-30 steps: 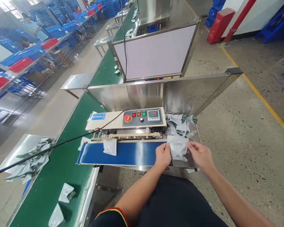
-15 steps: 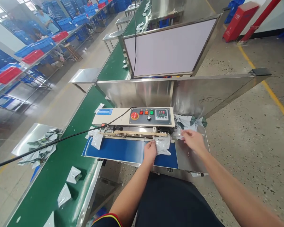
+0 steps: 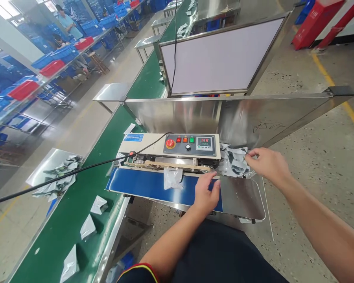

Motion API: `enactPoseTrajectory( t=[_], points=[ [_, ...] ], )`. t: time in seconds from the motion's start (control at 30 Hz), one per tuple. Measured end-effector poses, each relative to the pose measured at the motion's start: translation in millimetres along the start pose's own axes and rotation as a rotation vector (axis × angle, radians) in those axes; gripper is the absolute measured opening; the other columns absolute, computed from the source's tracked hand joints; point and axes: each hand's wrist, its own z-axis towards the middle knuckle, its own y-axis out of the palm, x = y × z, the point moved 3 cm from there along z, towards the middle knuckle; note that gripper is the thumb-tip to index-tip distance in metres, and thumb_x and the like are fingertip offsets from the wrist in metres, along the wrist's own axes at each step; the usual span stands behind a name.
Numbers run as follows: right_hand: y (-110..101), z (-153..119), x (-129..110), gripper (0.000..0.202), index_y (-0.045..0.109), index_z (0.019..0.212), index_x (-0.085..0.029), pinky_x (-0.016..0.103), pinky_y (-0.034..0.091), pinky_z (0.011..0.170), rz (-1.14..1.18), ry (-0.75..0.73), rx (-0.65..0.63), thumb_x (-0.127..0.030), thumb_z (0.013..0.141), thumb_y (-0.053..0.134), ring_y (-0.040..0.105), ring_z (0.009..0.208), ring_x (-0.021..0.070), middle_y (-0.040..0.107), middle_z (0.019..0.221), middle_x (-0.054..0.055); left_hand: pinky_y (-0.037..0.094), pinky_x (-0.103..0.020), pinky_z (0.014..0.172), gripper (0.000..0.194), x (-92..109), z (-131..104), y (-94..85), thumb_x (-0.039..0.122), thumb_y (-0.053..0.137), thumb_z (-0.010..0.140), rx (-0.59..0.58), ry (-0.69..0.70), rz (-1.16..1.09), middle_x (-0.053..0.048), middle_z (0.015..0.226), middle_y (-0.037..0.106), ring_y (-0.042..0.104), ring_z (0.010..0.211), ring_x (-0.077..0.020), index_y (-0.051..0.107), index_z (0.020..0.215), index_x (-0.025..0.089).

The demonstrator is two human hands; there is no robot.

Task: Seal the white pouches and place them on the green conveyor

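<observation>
Past the right hand (image 3: 270, 163), grip unclear at the pouches (image 3: 236, 160), scrawl (image 3: 269, 126) I can't read; left fingers (image 3: 205, 181) spread, empty

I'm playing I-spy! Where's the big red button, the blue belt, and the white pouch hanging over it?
Emergency stop button (image 3: 170, 143): head view, red cap.
Blue conveyor belt (image 3: 141, 183): head view, bare surface left of the pouch.
White pouch (image 3: 172, 179): head view, middle of its front.

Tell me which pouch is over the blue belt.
The pouch beside the left hand, against the machine; others lie piled or on the green conveyor.
</observation>
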Motion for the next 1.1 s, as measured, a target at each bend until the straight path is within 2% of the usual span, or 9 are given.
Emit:
enactPoseTrajectory(
  t=[0.1,0.2,0.37,0.57,0.67,0.73,0.83,0.93,1.1],
  points=[
    [-8.0,-39.2,4.9,0.025,0.078,0.079,-0.026,0.033,0.041,0.062,0.139,-0.089,-0.091,-0.048,0.086,0.069,0.06,0.064,0.0226,0.067,0.066,0.002,0.059,-0.052,0.118,0.037,8.7,16.3,31.9,0.041,0.069,0.108,-0.141,0.09,-0.011,-0.016,0.138,0.079,0.072,0.133,-0.0318,0.076,0.139,0.021],
    [9.0,-70.0,12.6,0.037,0.076,0.07,-0.026,0.032,0.049,0.065,0.436,-0.145,-0.16,-0.06,0.084,0.074,0.064,0.068,0.0234,0.071,0.068,0.003,0.062,-0.046,0.111,0.028,6.6,17.7,46.8,0.039,0.062,0.112,-0.258,-0.001,-0.079,-0.014,0.125,0.083,0.077,0.12,-0.0289,0.084,0.119,0.022],
    [69.8,-114.9,26.0,0.071,0.082,0.077,-0.022,0.041,0.065,0.08,1.004,0.122,-0.134,-0.093,0.077,0.078,0.076,0.086,0.0328,0.081,0.088,0.013,0.065,-0.037,0.09,0.031,-9.0,-5.7,44.7,0.041,0.063,0.111,-0.353,-0.166,-0.145,-0.013,0.111,0.084,0.077,0.095,-0.0241,0.083,0.119,0.02],
    [114.7,-145.0,14.7,0.07,0.08,0.091,-0.021,0.046,0.07,0.087,1.306,0.319,0.054,-0.091,0.082,0.08,0.08,0.101,0.0366,0.082,0.103,0.017,0.062,-0.046,0.112,0.033,-12.5,-27.5,56.4,0.033,0.054,0.114,-0.479,0.037,-0.068,-0.015,0.127,0.082,0.077,0.122,-0.0275,0.083,0.125,0.022],
    [108.6,-153.1,33.9,0.06,0.081,0.109,-0.022,0.049,0.07,0.094,1.162,0.264,0.184,-0.079,0.097,0.071,0.08,0.109,0.0364,0.082,0.115,0.017,0.057,-0.052,0.121,0.031,-17.2,-23.7,53.5,0.028,0.058,0.11,-0.516,0.127,0.015,-0.015,0.137,0.08,0.072,0.134,-0.0297,0.082,0.129,0.022],
    [98.8,-164.3,57.9,0.048,0.079,0.125,-0.023,0.052,0.067,0.101,0.887,0.071,0.239,-0.065,0.102,0.068,0.078,0.117,0.0366,0.079,0.129,0.017,0.055,-0.054,0.124,0.033,-20.9,-19.7,41.4,0.023,0.059,0.107,-0.532,0.175,0.014,-0.015,0.139,0.08,0.071,0.137,-0.0299,0.081,0.132,0.021],
    [96.1,-190.0,86.1,0.038,0.08,0.134,-0.029,0.057,0.058,0.116,0.438,-0.334,0.148,-0.044,0.101,0.068,0.068,0.139,0.039,0.071,0.151,0.014,0.054,-0.056,0.126,0.043,-25.5,-19.2,14.7,0.012,0.06,0.097,-0.598,0.219,0.006,-0.015,0.14,0.08,0.07,0.14,-0.0306,0.081,0.133,0.022],
    [105.6,-208.2,87.0,0.033,0.085,0.127,-0.036,0.054,0.054,0.122,0.272,-0.56,0.027,-0.03,0.106,0.06,0.063,0.147,0.0351,0.071,0.154,0.008,0.054,-0.057,0.126,0.047,-28.2,-26.7,-5.8,0.011,0.065,0.091,-0.713,0.234,0.037,-0.013,0.142,0.079,0.067,0.147,-0.033,0.083,0.132,0.026],
    [103.5,-190.0,43.4,0.032,0.086,0.106,-0.034,0.055,0.056,0.12,0.548,-0.383,0.042,-0.049,0.111,0.059,0.074,0.131,0.0344,0.08,0.135,0.009,0.055,-0.056,0.126,0.029,-23.4,-31.9,-8.9,0.027,0.067,0.104,-0.672,0.131,-0.098,-0.013,0.138,0.082,0.069,0.145,-0.0314,0.085,0.127,0.025]
  ],
)
